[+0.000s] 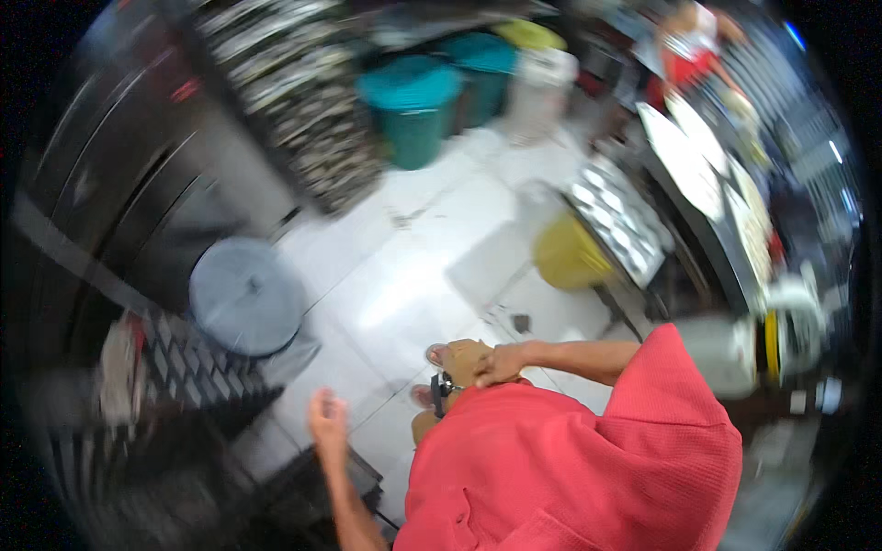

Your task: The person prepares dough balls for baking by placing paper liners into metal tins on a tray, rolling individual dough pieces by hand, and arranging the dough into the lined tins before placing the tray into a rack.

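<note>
Shirt (560,459) cloth, at the lower edge, is where my right hand (501,364) rests; those fingers are bent against the red hem or the leg just beyond it, and I can't say whether they pinch anything. My left hand (327,421) is held out in the air above the floor (386,303), its fingers blurred but loosely bent and seemingly a little apart, with nothing visible between them. The grey bin (246,294), ahead and to the left, is near that hand but not touched.

I'd call this a spell between jobs: neither of my 2 hands shows a tool or any work. The tray (643,275), on my right by the yellow bucket (565,257), is well apart from both, and so is the surface (717,243) beyond, with 1 co-worker (691,55) near its far end. As I judge it, any grip from here calls for lifting my right hand off the cloth and stepping closer first; only the bin looks nearly within reach.
</note>
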A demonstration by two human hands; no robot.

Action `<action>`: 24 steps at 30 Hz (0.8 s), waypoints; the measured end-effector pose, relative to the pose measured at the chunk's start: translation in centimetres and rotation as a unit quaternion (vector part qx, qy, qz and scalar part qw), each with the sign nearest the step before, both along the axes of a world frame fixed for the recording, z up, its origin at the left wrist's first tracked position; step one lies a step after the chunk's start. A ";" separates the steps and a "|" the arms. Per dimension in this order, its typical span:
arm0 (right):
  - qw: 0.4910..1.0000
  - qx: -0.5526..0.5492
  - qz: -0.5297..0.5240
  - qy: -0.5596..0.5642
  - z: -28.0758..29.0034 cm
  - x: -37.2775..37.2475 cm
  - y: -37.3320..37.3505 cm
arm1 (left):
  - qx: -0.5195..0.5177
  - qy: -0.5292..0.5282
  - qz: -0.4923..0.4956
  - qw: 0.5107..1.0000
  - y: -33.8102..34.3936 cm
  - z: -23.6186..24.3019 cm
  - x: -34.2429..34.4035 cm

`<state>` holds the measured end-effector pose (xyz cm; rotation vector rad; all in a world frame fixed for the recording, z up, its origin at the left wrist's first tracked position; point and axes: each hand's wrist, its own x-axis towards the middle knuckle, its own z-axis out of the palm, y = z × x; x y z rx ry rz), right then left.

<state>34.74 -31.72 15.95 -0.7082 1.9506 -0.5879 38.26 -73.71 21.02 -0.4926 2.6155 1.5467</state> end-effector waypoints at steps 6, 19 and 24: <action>0.940 -0.011 -0.304 -0.157 0.2 25.9 12.5 | 0.077 -0.164 -0.570 0.801 20.2 0.7 9.5; 0.905 -0.058 -0.422 0.000 4.7 32.7 39.8 | 0.173 -0.481 -0.612 0.604 44.9 7.7 8.4; 0.622 -0.009 -0.711 0.327 10.9 21.4 58.8 | 0.074 -0.150 -0.632 0.757 65.2 5.1 -0.7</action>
